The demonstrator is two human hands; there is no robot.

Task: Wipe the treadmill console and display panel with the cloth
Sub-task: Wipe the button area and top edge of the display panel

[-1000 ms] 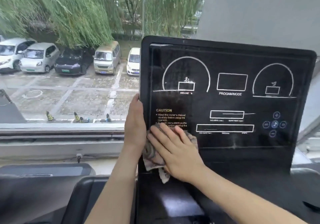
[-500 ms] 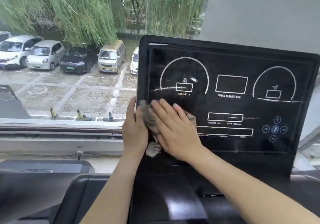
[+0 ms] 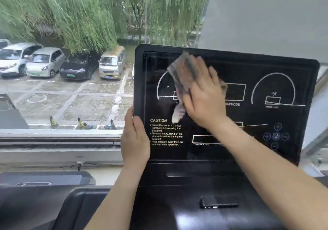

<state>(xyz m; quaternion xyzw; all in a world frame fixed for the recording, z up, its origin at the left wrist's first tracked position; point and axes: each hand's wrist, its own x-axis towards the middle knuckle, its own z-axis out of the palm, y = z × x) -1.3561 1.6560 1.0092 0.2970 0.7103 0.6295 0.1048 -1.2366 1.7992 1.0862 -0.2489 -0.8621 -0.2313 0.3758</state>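
The black treadmill display panel [image 3: 266, 66] stands upright in front of me, with white dials, boxes and a yellow CAUTION text. Below it lies the dark console deck [image 3: 186, 194]. My right hand [image 3: 204, 98] lies flat with straight fingers on a grey-brown cloth [image 3: 182, 73], pressing it against the panel's upper left part, over the left dial. The cloth sticks out above and left of the fingers and is blurred. My left hand [image 3: 134, 139] grips the panel's left edge, thumb on the front face beside the CAUTION text.
A small dark slot or clip [image 3: 219, 202] sits on the console deck. A black side handrail [image 3: 71, 203] runs at lower left. Behind is a window sill [image 3: 58, 151] with a car park and willows outside. A grey wall [image 3: 266, 16] rises at upper right.
My right hand has swept the cloth up and to the right, from the panel's lower left over the CAUTION text to the upper left dial. My left hand stays on the left edge.
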